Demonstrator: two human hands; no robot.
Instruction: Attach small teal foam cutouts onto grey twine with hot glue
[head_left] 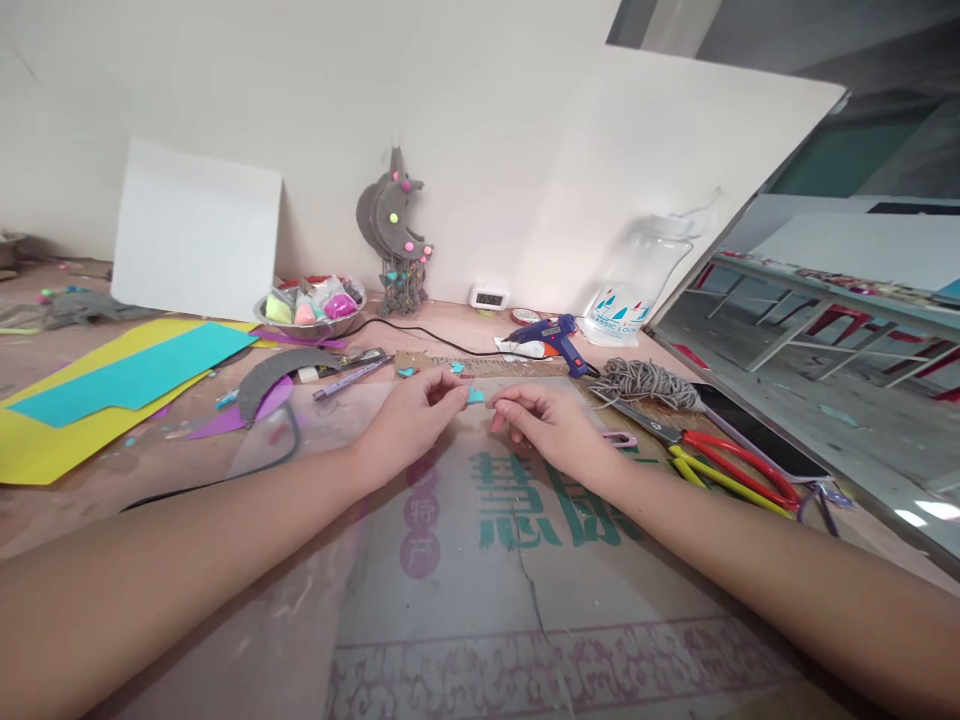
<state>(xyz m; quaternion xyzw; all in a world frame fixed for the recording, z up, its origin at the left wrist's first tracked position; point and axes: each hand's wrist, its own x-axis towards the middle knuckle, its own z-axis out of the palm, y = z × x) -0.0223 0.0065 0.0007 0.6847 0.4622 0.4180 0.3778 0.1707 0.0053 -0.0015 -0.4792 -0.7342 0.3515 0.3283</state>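
Observation:
My left hand pinches a small turquoise foam piece between thumb and forefinger, above the printed board. Just to its right, my right hand has thumb and forefinger drawn together, a short gap from the piece. Whatever those right fingertips may hold is too small to make out. Beyond my hands lie two more turquoise bits, one near a turquoise scrap and one by the ruler. A pink clip lies beside my right wrist.
Red-and-yellow-handled scissors, grey cord and a dark phone are at right. A blue glue gun and clear bottle stand behind. Yellow sheets, a clay bowl and a moon ornament occupy the left and back.

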